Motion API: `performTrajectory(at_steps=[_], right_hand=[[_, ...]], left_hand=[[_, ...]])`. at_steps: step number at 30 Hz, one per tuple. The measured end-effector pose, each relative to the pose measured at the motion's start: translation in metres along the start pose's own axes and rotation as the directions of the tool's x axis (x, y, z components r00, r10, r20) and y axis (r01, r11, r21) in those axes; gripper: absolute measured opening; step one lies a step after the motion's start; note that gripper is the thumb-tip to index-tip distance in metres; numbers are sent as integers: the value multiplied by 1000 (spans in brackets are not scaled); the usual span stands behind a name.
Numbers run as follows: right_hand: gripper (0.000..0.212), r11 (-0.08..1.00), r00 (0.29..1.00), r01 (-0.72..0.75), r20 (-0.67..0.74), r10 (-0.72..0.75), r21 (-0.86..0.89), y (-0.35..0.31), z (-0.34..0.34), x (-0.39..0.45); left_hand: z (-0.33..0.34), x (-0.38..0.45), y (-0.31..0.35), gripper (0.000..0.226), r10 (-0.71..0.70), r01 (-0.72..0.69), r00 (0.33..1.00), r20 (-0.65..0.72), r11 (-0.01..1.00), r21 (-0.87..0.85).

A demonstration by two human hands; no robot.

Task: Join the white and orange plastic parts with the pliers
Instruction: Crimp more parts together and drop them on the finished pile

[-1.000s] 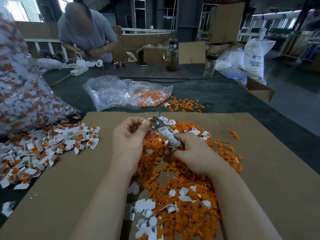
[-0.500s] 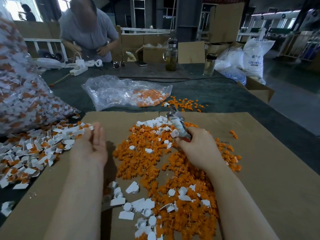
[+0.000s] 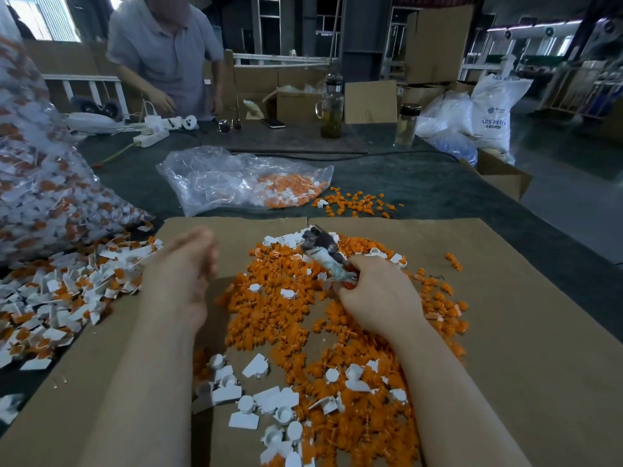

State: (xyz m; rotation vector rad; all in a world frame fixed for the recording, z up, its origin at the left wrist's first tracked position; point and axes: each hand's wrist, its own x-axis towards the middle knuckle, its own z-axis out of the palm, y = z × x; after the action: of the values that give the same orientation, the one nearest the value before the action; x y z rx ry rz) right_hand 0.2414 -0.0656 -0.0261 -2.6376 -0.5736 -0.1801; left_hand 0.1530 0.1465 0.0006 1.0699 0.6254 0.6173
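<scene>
My right hand [image 3: 381,298] grips the taped handles of the pliers [image 3: 323,254], whose jaws point up and away over a heap of loose orange parts [image 3: 283,308]. Loose white parts [image 3: 266,399] lie at the near edge of that heap. My left hand [image 3: 183,264] hovers blurred above the cardboard sheet [image 3: 505,332], between the orange heap and a pile of joined white-and-orange pieces [image 3: 67,288] on the left. Its fingers look loosely curled and I see nothing in them.
A clear bag [image 3: 236,180] with orange and white parts lies beyond the cardboard, with scattered orange parts [image 3: 357,203] beside it. A large full bag [image 3: 40,170] stands at the far left. Another person [image 3: 161,52] works across the table near bottles [image 3: 332,109] and boxes.
My left hand left the pliers' jaws, swung out to the joined pile on the left, and now comes back toward the middle. My right hand has stayed over the heap, the pliers' tilt shifting slightly.
</scene>
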Motion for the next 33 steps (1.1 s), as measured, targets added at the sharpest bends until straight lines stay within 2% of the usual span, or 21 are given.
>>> performTrajectory(at_steps=[1, 2, 4, 6, 8, 9, 15, 19, 21, 25, 28, 31, 33], right_hand=[[12, 1000, 1000, 17, -4, -17, -8, -2, 1, -1], [10, 999, 999, 37, -10, -37, -10, -4, 2, -1], [9, 996, 996, 84, -29, -85, -22, -9, 5, -3], [15, 990, 990, 129, -47, -131, -52, -13, 9, -3], [20, 985, 986, 158, -43, -161, -72, -16, 12, -4], [21, 983, 985, 163, -33, -167, -85, -16, 14, -5], [20, 980, 992, 124, 45, -119, -154, -15, 15, -5], [22, 980, 990, 138, 35, -134, -146, -15, 15, -4], [17, 985, 992, 127, 7, -127, -118, -15, 14, -4], [17, 996, 996, 68, -58, -65, 57, -15, 11, -2], [17, 983, 995, 61, -84, -47, 174, -15, 7, -1], [14, 968, 996, 41, -82, -21, 249, -13, 4, -1], [14, 952, 996, 35, -86, -10, 303, -12, 5, -1]], left_hand=[[5, -1, -7, 9, 53, -70, 996, 76, 967, 244], [11, -7, -12, 10, 76, -144, 982, 172, 892, 429], [23, -14, -24, 10, 33, -254, 943, 330, 713, 653], [31, -15, -35, 11, -37, -314, 923, 382, 500, 807], [35, -13, -38, 15, -51, -342, 926, 374, 307, 888], [36, -13, -39, 15, -43, -356, 925, 376, 242, 903], [36, -17, -39, 19, -39, -404, 910, 412, 132, 905], [35, -16, -40, 18, -20, -412, 908, 419, 148, 899], [35, -16, -41, 13, 2, -417, 905, 426, 207, 885], [36, -16, -41, 9, 65, -395, 912, 405, 405, 824], [39, -19, -39, 6, 84, -359, 917, 391, 604, 712], [43, -23, -36, 17, 11, -207, 935, 354, 829, 520], [46, -25, -34, 18, -73, -74, 940, 333, 910, 408]])
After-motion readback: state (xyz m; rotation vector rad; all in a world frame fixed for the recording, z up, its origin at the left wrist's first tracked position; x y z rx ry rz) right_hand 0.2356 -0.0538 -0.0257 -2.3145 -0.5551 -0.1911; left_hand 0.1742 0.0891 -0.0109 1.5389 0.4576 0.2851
